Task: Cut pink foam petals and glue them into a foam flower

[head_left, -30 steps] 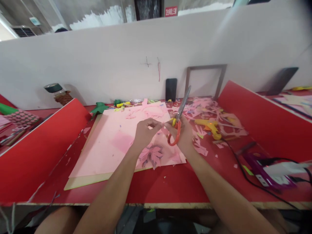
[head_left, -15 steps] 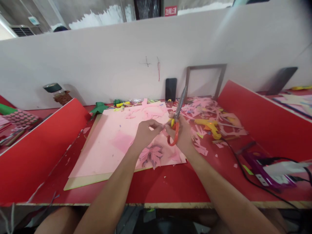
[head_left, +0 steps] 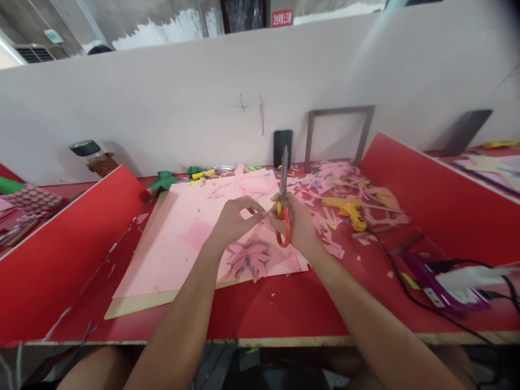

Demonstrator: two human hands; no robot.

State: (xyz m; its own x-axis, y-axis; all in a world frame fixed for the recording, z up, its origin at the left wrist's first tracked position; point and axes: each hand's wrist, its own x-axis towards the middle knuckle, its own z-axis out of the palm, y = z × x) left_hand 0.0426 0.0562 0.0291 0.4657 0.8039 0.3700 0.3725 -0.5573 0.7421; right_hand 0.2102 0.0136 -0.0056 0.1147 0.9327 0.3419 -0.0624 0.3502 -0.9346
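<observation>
A pair of scissors [head_left: 284,216] with orange-red and yellow handles rests in my right hand [head_left: 298,222], its blades pointing up and away from me. My left hand [head_left: 236,219] is closed in a pinch, and its fingertips meet those of my right hand. Whatever is pinched there is too small to make out, perhaps a scrap of pink paper. Below the hands lies a pink paper flower shape with dark edges [head_left: 248,259], on large pink sheets [head_left: 170,244].
Pink paper scraps [head_left: 337,179] pile up at the right, beside a yellow glue gun [head_left: 347,211] with a cable. A purple power strip [head_left: 447,287] sits near the right red divider [head_left: 439,206]. A phone [head_left: 281,146] and a grey frame [head_left: 341,112] lean on the back wall.
My hands have shifted slightly left, still together. The scissors have turned from leaning right to nearly upright in view.
</observation>
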